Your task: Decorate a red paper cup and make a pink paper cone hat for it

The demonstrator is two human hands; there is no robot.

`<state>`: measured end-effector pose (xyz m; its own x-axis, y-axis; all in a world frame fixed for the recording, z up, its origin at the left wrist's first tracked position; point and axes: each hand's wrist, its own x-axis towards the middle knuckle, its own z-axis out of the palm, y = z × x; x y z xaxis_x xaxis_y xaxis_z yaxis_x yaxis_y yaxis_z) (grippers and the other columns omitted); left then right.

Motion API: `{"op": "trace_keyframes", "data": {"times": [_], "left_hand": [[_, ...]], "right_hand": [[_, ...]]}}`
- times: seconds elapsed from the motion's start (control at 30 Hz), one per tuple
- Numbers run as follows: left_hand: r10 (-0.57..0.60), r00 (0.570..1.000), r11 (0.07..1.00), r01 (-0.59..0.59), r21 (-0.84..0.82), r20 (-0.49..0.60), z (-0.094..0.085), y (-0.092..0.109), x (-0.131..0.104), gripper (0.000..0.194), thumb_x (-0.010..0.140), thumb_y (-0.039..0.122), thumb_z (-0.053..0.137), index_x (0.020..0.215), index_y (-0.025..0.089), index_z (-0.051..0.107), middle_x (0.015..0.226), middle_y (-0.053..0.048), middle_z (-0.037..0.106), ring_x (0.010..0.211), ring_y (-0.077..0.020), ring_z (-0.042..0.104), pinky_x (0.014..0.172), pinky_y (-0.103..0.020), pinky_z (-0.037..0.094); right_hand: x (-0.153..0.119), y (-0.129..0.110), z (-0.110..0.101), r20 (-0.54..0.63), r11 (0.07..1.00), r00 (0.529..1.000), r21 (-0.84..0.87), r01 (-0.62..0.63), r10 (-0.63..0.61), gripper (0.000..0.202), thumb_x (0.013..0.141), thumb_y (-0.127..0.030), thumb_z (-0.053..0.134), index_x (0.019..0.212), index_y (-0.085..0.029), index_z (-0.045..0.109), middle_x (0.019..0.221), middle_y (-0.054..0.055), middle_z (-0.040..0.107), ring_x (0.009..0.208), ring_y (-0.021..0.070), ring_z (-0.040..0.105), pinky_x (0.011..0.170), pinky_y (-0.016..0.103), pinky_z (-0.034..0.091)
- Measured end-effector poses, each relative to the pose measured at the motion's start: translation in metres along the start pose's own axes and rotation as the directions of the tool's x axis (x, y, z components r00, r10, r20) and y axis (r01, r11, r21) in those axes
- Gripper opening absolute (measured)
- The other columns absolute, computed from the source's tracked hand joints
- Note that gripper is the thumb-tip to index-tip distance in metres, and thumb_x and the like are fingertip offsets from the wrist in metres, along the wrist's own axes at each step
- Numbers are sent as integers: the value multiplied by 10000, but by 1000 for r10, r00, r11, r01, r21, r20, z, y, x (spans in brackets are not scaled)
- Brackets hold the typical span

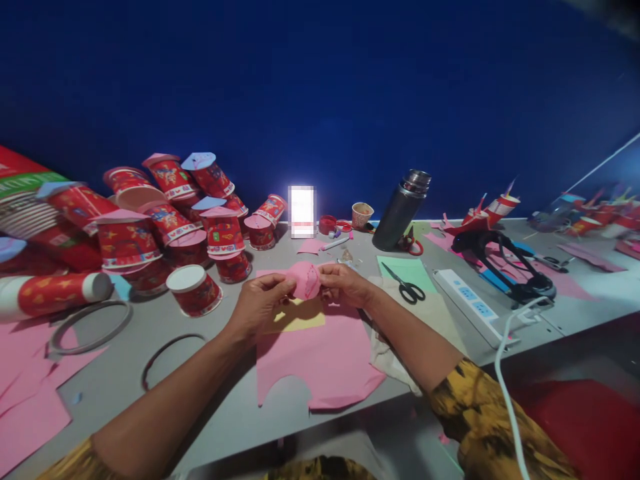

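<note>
A round pink paper piece [304, 280] with red line markings is held up between my two hands, above the table. My left hand [265, 297] pinches its left edge between thumb and fingers. On the opposite edge, my right hand [347, 285] grips it the same way. Beneath them lies a large pink paper sheet [320, 360] with a curved cut-out along its near edge. A yellow paper piece [300, 316] rests on that sheet, partly hidden by my left hand. Black-handled scissors [411, 292] lie on green paper [385, 267] to the right.
Red decorated paper cups [127, 243], several stacked with paper on top, crowd the left. A dark flask [403, 210] and a lit phone-like screen [302, 212] stand at the back. Rightward lie a power strip [470, 307], its white cable [503, 380] and a black strapped headset [500, 267].
</note>
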<state>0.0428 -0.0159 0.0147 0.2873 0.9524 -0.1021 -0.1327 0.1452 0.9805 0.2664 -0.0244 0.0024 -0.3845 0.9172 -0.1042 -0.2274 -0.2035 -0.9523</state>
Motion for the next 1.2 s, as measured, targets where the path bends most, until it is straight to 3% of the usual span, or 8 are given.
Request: {"op": "trace_keyframes", "data": {"times": [0.17,0.33,0.5,0.7,0.87,1.0,1.2], "left_hand": [[-25,994,993,37,-110,108,2,2,-1,442,573,514,1010,677,147,786,684,-65,723,641,-161,641,622,-267,511],[-83,989,982,102,-158,120,3,8,-5,472,540,534,1018,696,144,803,712,-59,742,632,-153,657,626,-255,526],[-86,985,988,104,-118,150,6,11,-8,347,536,386,1008,660,154,782,657,-39,728,616,-140,654,595,-222,487],[-121,985,978,139,-153,120,5,13,-8,274,470,229,918,702,169,787,656,-40,756,611,-161,687,610,-237,511],[-67,989,998,69,-11,130,6,12,-9,285,534,366,938,611,166,751,595,-41,709,562,-129,607,541,-216,441],[-44,996,986,32,165,72,10,12,-11,390,557,477,939,515,167,708,516,-20,630,481,-93,478,474,-216,340],[-14,997,980,-2,201,78,10,15,-11,422,541,523,947,512,166,724,533,-26,635,515,-105,502,497,-219,381]], "right_hand": [[2,1,-2,-44,996,998,72,46,-43,460,596,-466,1009,782,-152,729,651,-16,678,553,89,550,534,209,427],[1,-4,-11,-22,991,999,122,45,-43,425,598,-422,1002,754,-146,720,598,-40,626,512,63,489,514,186,429],[1,-3,-11,51,994,997,100,47,-52,382,648,-403,979,784,-138,740,635,-26,640,532,67,508,503,178,411],[0,-5,-9,43,993,997,100,57,-61,346,644,-370,962,772,-145,733,627,-34,632,538,74,513,503,179,411],[-2,-8,-5,50,997,997,60,57,-60,354,642,-381,963,739,-147,716,597,-39,609,541,85,524,529,191,439],[-4,-8,-3,44,999,999,42,30,-32,372,631,-382,974,764,-147,719,645,-28,647,569,89,556,558,194,457],[-4,-8,-2,29,999,999,36,20,-21,379,618,-388,980,745,-155,710,643,-33,645,572,88,556,561,189,462]]}}
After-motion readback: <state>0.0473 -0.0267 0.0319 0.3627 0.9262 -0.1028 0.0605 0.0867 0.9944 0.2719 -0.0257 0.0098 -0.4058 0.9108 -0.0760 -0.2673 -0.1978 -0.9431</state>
